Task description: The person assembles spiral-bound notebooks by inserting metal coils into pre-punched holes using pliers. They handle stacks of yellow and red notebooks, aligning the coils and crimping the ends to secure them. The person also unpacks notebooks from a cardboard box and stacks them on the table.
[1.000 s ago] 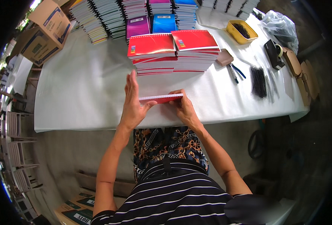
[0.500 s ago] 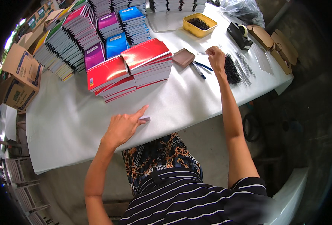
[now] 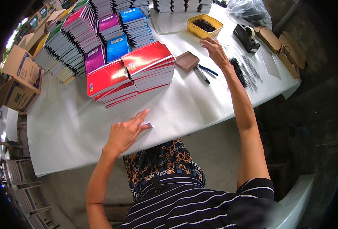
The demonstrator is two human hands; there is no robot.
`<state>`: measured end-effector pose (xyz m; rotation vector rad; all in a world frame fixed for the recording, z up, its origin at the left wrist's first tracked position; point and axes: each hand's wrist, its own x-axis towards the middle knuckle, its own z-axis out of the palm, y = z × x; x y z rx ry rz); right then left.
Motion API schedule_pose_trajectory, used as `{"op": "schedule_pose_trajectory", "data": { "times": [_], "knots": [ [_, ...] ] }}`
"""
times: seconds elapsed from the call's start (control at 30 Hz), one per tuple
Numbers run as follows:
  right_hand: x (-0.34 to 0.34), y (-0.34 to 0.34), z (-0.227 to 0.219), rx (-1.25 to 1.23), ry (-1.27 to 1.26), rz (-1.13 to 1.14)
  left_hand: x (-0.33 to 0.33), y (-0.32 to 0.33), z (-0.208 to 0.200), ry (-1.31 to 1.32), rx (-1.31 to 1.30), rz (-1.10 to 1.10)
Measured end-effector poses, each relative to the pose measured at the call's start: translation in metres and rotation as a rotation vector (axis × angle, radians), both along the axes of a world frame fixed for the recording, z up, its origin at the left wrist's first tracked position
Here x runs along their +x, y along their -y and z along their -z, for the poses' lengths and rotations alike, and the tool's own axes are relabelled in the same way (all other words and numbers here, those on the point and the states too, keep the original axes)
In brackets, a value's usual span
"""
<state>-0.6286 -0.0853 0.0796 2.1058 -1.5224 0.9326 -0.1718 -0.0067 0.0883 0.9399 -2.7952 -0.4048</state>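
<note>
My left hand (image 3: 124,134) rests near the table's front edge, index finger stretched out. Its thumb and curled fingers hold a small pale flat-sided block (image 3: 147,125), partly hidden. Farther off, my right hand (image 3: 215,51) hovers over the table just in front of a yellow tub (image 3: 192,27) of small black coils, its fingers bent and apart. Next to its wrist side lies a short pale wire coil (image 3: 226,47); a pale bit beside the fingertips is too small to make out. Two stacks of red spiral notebooks (image 3: 107,78) stand ahead of my left hand.
A brown shallow box (image 3: 187,61) and blue-handled pliers (image 3: 208,70) lie mid-table. Black coils (image 3: 237,71) and silver coils (image 3: 252,73) lie right of my right forearm. A tape dispenser (image 3: 246,38) and an open carton (image 3: 289,63) are beyond. Notebook stacks (image 3: 71,42) fill the back left.
My right hand has moved a little away from me and leftward, toward the yellow tub, and its fingers have opened from a pinch. My left hand stays with the block.
</note>
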Motion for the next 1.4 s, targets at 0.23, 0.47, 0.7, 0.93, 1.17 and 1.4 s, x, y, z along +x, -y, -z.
{"op": "schedule_pose_trajectory", "data": {
  "times": [0.23, 0.47, 0.7, 0.93, 1.17, 1.4],
  "knots": [
    [0.143, -0.123, -0.038, 0.31, 0.71, -0.317, 0.004, -0.002, 0.006, -0.059, -0.037, -0.009],
    [0.132, -0.188, 0.05, 0.672, 0.783, -0.096, 0.002, -0.003, 0.001, -0.025, 0.003, 0.009],
    [0.181, -0.144, 0.031, 0.545, 0.227, 0.092, 0.004, -0.002, 0.005, -0.027, -0.025, -0.016],
    [0.224, -0.135, 0.023, 0.467, 0.602, -0.182, 0.003, -0.003, 0.001, 0.035, 0.016, -0.059],
    [0.244, -0.142, 0.002, 0.585, 0.657, -0.322, 0.004, 0.001, 0.004, 0.054, 0.036, -0.065],
    [0.225, -0.122, 0.005, 0.764, 0.445, -0.528, 0.005, 0.001, 0.003, 0.017, 0.01, -0.03]
  ]
}}
